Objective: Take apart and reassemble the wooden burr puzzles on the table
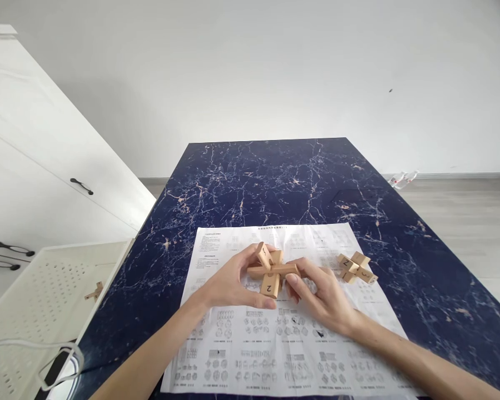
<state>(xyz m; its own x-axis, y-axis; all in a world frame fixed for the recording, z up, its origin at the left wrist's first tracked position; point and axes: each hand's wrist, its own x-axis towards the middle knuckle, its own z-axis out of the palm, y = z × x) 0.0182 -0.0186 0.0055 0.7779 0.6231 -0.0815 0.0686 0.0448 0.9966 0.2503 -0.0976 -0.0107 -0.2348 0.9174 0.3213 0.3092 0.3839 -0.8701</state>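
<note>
A wooden interlocking puzzle of crossed numbered sticks is held just above a printed instruction sheet in the middle of the dark blue marble table. My left hand grips its left side, thumb below and fingers curled round the sticks. From the right, my right hand pinches the horizontal stick. A stick marked 2 points toward me. To the right, on the sheet, lies a second small cluster of numbered wooden pieces, untouched.
A white perforated tray stands left of the table with one small wooden piece in it. White cabinets with black handles line the left. A white cable loops at the bottom left. Grey floor lies to the right.
</note>
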